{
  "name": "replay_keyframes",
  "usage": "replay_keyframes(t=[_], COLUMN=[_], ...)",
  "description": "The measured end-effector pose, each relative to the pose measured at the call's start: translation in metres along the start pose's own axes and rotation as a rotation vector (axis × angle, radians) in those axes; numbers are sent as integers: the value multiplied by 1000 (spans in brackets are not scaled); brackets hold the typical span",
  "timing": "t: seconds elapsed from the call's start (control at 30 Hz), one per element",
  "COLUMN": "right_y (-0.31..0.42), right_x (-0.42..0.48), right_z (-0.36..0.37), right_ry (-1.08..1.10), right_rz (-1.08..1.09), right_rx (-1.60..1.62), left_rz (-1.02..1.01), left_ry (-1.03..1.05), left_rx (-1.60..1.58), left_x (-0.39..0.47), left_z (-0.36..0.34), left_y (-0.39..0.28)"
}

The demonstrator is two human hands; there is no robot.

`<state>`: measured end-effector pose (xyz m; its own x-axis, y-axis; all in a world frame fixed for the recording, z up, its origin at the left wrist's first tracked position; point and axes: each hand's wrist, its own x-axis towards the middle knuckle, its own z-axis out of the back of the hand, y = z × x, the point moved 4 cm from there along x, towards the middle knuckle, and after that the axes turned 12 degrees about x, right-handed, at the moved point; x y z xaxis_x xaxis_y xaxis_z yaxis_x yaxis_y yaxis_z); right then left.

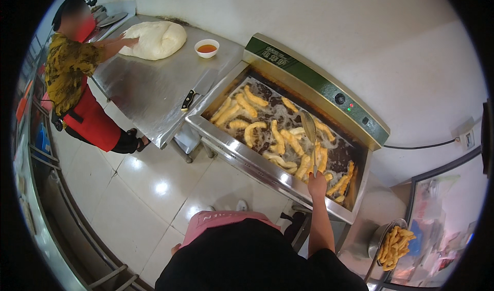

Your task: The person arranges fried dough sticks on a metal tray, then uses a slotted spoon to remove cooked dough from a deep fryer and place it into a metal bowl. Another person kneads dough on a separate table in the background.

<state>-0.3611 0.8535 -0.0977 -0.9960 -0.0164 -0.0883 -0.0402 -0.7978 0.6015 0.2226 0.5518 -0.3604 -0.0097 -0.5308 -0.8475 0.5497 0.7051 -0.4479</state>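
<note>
My right hand [317, 185] grips the handle of a metal skimmer [308, 127], reaching over the near wall of a deep fryer [227, 142]. The skimmer's flat head is above or at the bubbling oil; I cannot tell which. Around it float several golden dough sticks [291, 141], some curved, some paler than others. Only a small part of my left hand [175, 248] shows, low beside my pink apron [200, 227], and its fingers are mostly hidden.
Left of the fryer, a steel table [142, 86] bears a large dough mass [162, 40], a bowl of orange liquid [207, 49] and a cleaver [189, 100]. A co-worker [73, 67] presses the dough. At right, fried sticks [395, 246] fill a metal container [376, 241].
</note>
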Motion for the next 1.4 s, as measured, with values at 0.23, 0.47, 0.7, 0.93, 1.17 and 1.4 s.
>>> replay_keyframes(t=[0.23, 0.47, 0.7, 0.93, 1.17, 1.4], right_y=[-24, -38, 2, -60, -116, -188], right_x=[47, 127, 56, -33, -63, -44], right_z=[-48, -100, -24, 44, 89, 48], right_ry=[9, 172, -53, -237, -469, -522], right_rz=[80, -24, 73, -164, -432, -496], right_rx=[-60, 97, 35, -15, -89, -57], left_rz=[13, 42, -481, -583, -574, -30], left_ry=[57, 226, 126, 165, 492, 374], left_rx=[-137, -271, 823, 1166, 505, -241], left_x=[11, 56, 40, 72, 130, 58], left_z=[-4, -12, -10, -14, -46, -70], left_y=[-12, -21, -44, -46, -89, -155])
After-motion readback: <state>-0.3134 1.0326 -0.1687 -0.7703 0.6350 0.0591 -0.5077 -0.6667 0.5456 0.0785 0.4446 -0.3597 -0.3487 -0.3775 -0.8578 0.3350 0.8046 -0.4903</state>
